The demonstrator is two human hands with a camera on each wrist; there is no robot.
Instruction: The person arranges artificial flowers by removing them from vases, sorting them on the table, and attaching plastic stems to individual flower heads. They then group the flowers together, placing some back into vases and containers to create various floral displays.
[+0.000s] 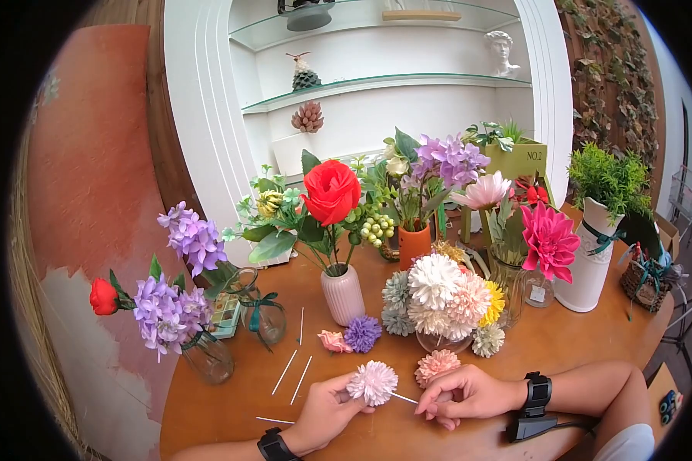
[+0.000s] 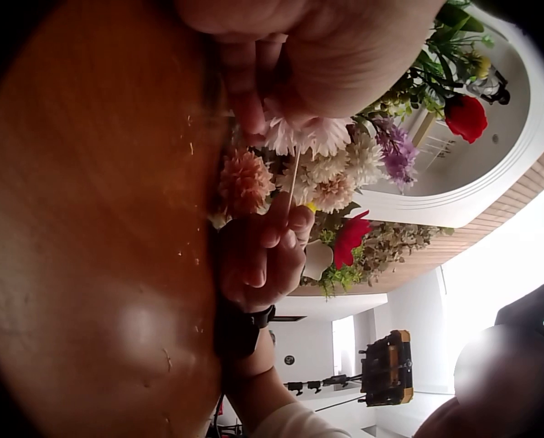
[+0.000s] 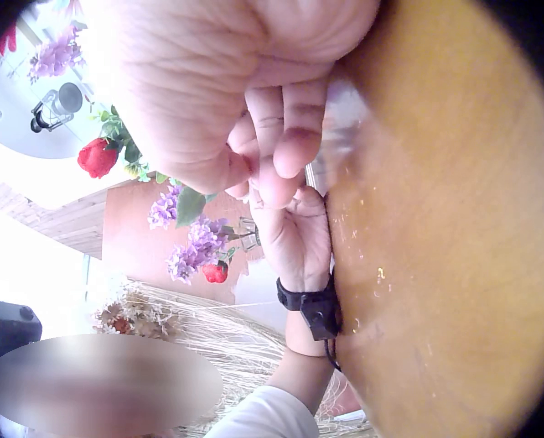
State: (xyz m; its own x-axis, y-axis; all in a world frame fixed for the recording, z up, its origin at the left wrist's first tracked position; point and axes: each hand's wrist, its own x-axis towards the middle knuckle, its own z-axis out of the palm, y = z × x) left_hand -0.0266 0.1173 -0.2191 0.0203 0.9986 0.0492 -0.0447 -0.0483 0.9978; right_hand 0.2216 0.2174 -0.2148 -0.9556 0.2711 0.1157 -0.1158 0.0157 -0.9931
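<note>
In the head view the left hand (image 1: 327, 412) holds a pale pink pompom flower (image 1: 373, 383) by its side, above the table's front part. The right hand (image 1: 469, 393) pinches the outer end of a thin white stick (image 1: 404, 397), whose other end meets the flower. The left wrist view shows the stick (image 2: 295, 178) running from the flower (image 2: 308, 135) to the right hand's fingertips (image 2: 299, 219). In the right wrist view the curled right fingers (image 3: 281, 137) hide the flower.
Several white sticks (image 1: 284, 372) lie left of the hands. A coral flower (image 1: 437, 366), a purple flower (image 1: 362, 334) and a small pink rose (image 1: 334, 342) lie behind them. Farther back stand a pink vase (image 1: 343, 296), a glass bottle (image 1: 265, 319) and a white vase (image 1: 588, 265).
</note>
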